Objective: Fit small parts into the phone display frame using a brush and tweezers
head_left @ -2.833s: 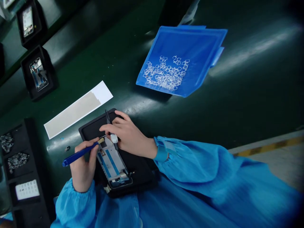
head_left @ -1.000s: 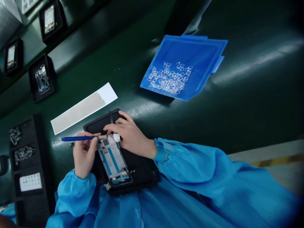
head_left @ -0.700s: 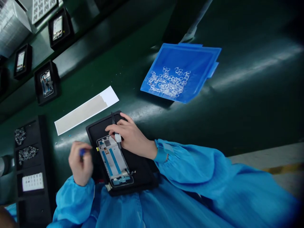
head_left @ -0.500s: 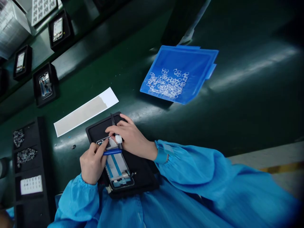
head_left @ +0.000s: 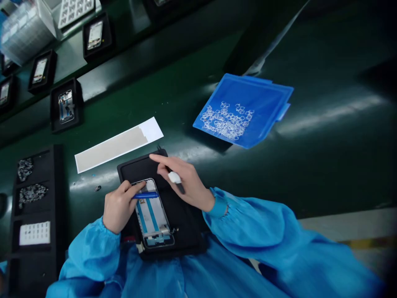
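A phone frame (head_left: 151,213) with blue strips lies in a black fixture tray (head_left: 182,231) on the green belt in front of me. My left hand (head_left: 117,206) is closed on a blue pen-like tool (head_left: 145,195) that lies across the upper part of the frame. My right hand (head_left: 182,180) hovers over the tray's top, with its index finger stretched out. Its other fingers are closed round black tweezers (head_left: 179,186), and one fingertip wears a white cot.
A blue tray (head_left: 266,107) of small white square parts sits at the back right. A white and grey sheet (head_left: 118,144) lies beyond the fixture. Black bins (head_left: 34,194) of small parts stand at the left. More fixtures with phone frames (head_left: 66,106) line the belt behind.
My left hand swung the blue tool from pointing left, off the frame, to lying across it. My right hand lifted from the frame's top corner and shifted right. The camera drifted.
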`<state>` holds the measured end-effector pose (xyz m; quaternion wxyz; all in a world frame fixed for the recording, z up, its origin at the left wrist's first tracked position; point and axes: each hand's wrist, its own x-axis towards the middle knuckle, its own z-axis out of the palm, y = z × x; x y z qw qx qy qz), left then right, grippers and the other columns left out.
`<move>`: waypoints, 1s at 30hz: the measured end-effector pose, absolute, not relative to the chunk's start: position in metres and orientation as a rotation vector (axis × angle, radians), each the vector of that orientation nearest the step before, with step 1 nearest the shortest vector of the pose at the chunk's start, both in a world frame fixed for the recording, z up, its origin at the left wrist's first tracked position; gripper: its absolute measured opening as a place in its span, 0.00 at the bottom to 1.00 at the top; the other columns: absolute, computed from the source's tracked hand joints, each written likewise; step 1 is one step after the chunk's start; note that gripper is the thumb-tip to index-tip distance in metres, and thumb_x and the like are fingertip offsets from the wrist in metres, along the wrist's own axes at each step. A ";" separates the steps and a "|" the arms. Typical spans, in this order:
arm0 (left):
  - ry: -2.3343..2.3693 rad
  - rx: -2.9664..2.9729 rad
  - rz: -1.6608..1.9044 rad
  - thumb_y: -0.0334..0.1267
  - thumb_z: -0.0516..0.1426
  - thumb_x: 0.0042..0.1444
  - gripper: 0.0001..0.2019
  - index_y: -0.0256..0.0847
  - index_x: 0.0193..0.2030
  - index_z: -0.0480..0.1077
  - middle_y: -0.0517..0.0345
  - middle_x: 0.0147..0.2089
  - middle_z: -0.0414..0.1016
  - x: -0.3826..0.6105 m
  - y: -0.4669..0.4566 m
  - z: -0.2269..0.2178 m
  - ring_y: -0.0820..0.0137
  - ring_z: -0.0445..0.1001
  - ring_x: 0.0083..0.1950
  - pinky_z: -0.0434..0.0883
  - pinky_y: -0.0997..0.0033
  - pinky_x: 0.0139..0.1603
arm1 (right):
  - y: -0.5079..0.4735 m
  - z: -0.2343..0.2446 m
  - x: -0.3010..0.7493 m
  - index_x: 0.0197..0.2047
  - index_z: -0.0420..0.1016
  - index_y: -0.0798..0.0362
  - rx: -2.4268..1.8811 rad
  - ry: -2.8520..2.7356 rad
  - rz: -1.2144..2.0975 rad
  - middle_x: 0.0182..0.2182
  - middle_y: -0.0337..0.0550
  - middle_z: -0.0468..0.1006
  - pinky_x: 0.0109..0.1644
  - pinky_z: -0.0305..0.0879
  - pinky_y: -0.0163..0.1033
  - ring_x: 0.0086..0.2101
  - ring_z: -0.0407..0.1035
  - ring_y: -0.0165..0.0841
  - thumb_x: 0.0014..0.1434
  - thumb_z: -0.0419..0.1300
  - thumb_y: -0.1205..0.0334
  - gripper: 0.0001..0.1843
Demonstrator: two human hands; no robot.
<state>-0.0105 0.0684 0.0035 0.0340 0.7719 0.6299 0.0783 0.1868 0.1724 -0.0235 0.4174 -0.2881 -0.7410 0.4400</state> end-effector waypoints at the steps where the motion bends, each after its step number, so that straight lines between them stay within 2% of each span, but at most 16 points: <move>1: 1.949 2.330 0.347 0.30 0.49 0.66 0.16 0.44 0.54 0.73 0.61 0.32 0.69 -0.011 0.062 -0.001 0.75 0.73 0.28 0.67 0.78 0.27 | 0.173 -0.021 0.189 0.60 0.70 0.47 -0.732 -1.807 1.180 0.38 0.42 0.74 0.43 0.72 0.42 0.35 0.71 0.32 0.71 0.51 0.60 0.17; 3: 1.968 2.266 0.527 0.29 0.49 0.65 0.16 0.41 0.54 0.72 0.62 0.31 0.68 -0.011 0.047 -0.010 0.76 0.71 0.28 0.69 0.79 0.29 | 0.172 -0.017 0.191 0.57 0.73 0.48 -0.773 -1.743 1.363 0.39 0.43 0.72 0.34 0.72 0.37 0.29 0.70 0.28 0.70 0.51 0.58 0.16; 6: 1.951 2.241 0.652 0.25 0.50 0.63 0.16 0.40 0.53 0.72 0.62 0.31 0.69 -0.005 0.028 -0.019 0.76 0.70 0.27 0.69 0.79 0.29 | 0.169 -0.015 0.189 0.49 0.75 0.51 -0.857 -1.756 1.540 0.37 0.42 0.75 0.29 0.69 0.35 0.26 0.70 0.27 0.68 0.55 0.58 0.12; 8: 1.948 2.221 0.718 0.23 0.50 0.61 0.17 0.40 0.52 0.72 0.62 0.30 0.69 -0.001 0.022 -0.023 0.76 0.70 0.27 0.69 0.79 0.29 | 0.166 -0.016 0.185 0.41 0.75 0.52 -0.921 -1.816 1.489 0.32 0.40 0.76 0.29 0.68 0.34 0.26 0.71 0.29 0.65 0.58 0.58 0.08; 11: 1.956 2.166 0.807 0.20 0.50 0.59 0.18 0.40 0.50 0.72 0.63 0.29 0.69 0.001 0.019 -0.027 0.77 0.70 0.27 0.69 0.79 0.29 | 0.162 -0.019 0.181 0.35 0.71 0.51 -0.966 -1.914 1.299 0.26 0.37 0.75 0.27 0.65 0.34 0.23 0.70 0.29 0.64 0.60 0.55 0.10; 17: 1.955 2.140 0.844 0.19 0.50 0.57 0.19 0.40 0.49 0.72 0.63 0.29 0.69 0.001 0.021 -0.030 0.77 0.70 0.27 0.68 0.79 0.29 | 0.160 -0.024 0.179 0.33 0.71 0.51 -0.944 -2.019 1.104 0.26 0.39 0.76 0.26 0.64 0.34 0.24 0.72 0.31 0.67 0.58 0.51 0.14; 24: 1.961 2.090 0.830 0.20 0.49 0.57 0.20 0.41 0.50 0.72 0.63 0.28 0.69 0.000 0.018 -0.030 0.76 0.71 0.27 0.70 0.79 0.30 | 0.160 -0.026 0.176 0.33 0.73 0.53 -0.856 -2.065 1.034 0.28 0.40 0.77 0.27 0.67 0.34 0.26 0.74 0.31 0.68 0.57 0.55 0.13; 30: 2.011 2.093 0.855 0.22 0.49 0.60 0.18 0.41 0.51 0.71 0.63 0.28 0.67 0.000 0.019 -0.031 0.76 0.68 0.25 0.68 0.78 0.28 | 0.151 -0.028 0.173 0.32 0.73 0.52 -0.792 -2.061 0.946 0.26 0.39 0.77 0.29 0.68 0.35 0.27 0.74 0.32 0.67 0.58 0.59 0.11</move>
